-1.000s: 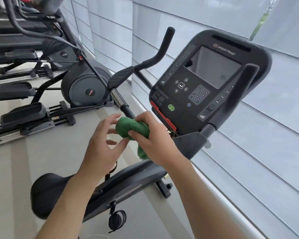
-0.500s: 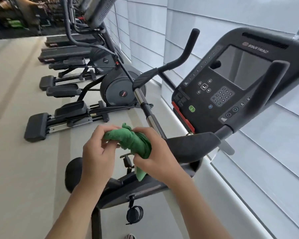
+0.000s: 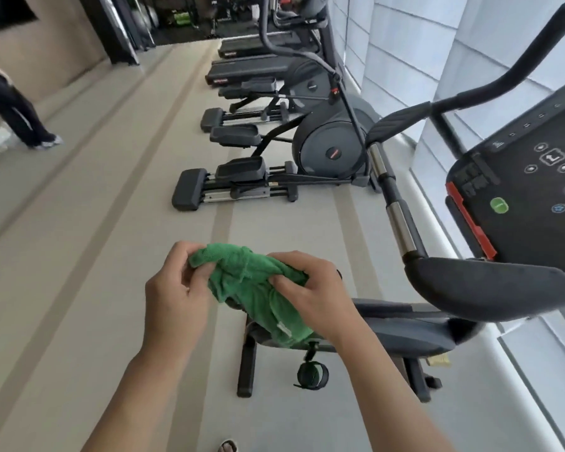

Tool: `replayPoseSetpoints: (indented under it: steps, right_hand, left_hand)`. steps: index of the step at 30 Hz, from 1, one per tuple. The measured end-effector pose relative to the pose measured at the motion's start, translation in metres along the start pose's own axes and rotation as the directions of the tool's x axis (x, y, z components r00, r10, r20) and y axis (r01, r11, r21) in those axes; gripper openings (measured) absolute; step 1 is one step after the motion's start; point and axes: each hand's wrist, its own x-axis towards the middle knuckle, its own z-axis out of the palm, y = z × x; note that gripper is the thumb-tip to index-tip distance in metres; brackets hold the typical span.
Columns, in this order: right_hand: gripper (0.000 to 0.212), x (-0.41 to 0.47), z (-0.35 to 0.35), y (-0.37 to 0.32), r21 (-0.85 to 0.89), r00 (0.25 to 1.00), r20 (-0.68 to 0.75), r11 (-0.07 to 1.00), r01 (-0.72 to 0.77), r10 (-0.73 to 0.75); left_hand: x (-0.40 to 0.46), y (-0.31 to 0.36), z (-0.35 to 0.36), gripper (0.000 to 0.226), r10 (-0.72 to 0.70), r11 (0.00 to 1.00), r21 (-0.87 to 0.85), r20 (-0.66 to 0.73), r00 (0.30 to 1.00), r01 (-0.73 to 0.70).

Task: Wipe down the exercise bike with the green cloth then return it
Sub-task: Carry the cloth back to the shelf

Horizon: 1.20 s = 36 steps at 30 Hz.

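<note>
The green cloth [image 3: 258, 288] is 1 bunched, crumpled towel with a small white tag near its hanging lower end, held in the air above the exercise bike [image 3: 490, 282]. The left hand [image 3: 177, 288] pinches its left corner and the right hand [image 3: 310, 295] grips its right side. Beyond, 2 ellipticals [image 3: 307, 151] stand in a row.
</note>
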Motion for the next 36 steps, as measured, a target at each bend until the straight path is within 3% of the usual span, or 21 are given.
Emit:
replayPoseSetpoints:
  steps: [6, 18, 28, 36]
  right_hand:
    - [0.030, 0.024, 0.052, -0.026, 0.008, 0.990, 0.140, 1.000, 0.012, -0.013]
    - [0.025, 0.062, 0.238, -0.076, -0.051, 0.982, 0.186, 0.998, 0.033, -0.023]
    - [0.036, 0.087, 0.416, -0.120, -0.170, 0.982, 0.187, 0.984, 0.055, -0.023]
    - [0.040, 0.099, 0.526, -0.153, -0.256, 0.951, 0.305, 0.956, 0.141, -0.058]
  left_hand:
    - [0.007, -0.039, -0.056, 0.020, -0.083, 0.996, 0.023, -0.085, 0.993, 0.085]
    - [0.023, -0.143, -0.230, 0.023, -0.238, 0.971, -0.045, -0.043, 0.970, 0.236]
    - [0.007, -0.250, -0.394, 0.023, -0.318, 0.948, -0.077, -0.212, 0.924, 0.309]
    - [-0.034, -0.311, -0.486, 0.024, -0.410, 0.911, -0.117, -0.356, 0.840, 0.395]
